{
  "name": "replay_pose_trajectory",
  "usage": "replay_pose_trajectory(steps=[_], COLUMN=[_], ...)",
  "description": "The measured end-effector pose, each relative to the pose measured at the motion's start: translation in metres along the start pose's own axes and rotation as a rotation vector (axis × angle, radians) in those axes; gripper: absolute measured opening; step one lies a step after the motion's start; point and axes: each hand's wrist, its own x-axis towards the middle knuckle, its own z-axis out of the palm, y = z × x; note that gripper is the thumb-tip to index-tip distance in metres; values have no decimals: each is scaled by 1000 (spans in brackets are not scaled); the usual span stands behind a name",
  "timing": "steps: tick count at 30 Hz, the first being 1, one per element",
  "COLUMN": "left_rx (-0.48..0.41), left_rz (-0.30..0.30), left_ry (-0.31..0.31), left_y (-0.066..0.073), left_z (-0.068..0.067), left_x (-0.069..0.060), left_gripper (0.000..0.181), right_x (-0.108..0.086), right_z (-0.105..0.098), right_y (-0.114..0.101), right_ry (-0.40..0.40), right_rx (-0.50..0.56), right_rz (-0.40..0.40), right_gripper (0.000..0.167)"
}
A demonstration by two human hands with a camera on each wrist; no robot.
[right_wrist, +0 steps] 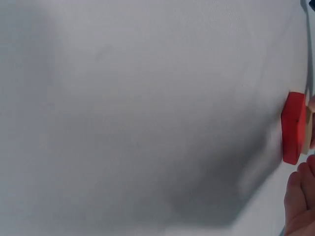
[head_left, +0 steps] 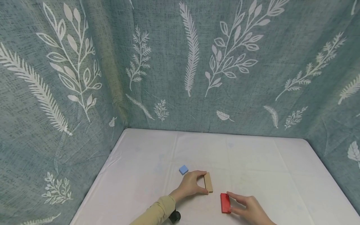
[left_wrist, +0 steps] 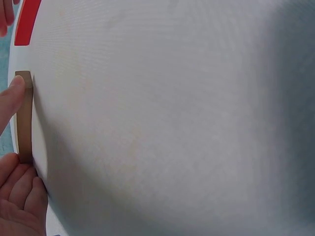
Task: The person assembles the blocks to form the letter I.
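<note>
A tan wooden block (head_left: 208, 182) lies on the white table, gripped at its two ends between the thumb and fingers of my left hand (head_left: 189, 184). In the left wrist view the thumb presses one end of the wooden block (left_wrist: 24, 123) and the fingertips touch the other. To the right and nearer, a red block (head_left: 225, 203) is held by its ends between the thumb and fingers of my right hand (head_left: 250, 207). The right wrist view has the red block (right_wrist: 293, 128) beside the fingers, the tan block partly behind it.
A small blue block (head_left: 183, 169) lies just beyond the left hand. Some black object (head_left: 175, 216) sits beside the left sleeve at the near edge of the view. Patterned green curtains (head_left: 168, 62) hang behind and at both sides of the white table (head_left: 267, 165).
</note>
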Motion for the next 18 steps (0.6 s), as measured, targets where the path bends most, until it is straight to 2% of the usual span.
replay_pose_trajectory(steps=[11,18], left_rx=[1,3], left_rz=[-1,5], left_ry=[-4,1], left_y=[-2,-2], left_z=[2,2], left_x=[0,0], left_gripper=[71,71], right_x=[0,-1], right_z=[5,12], right_y=[2,4], right_ry=[64,96], right_rx=[-89,-96], right_rz=[-125,-121], right_gripper=[51,47])
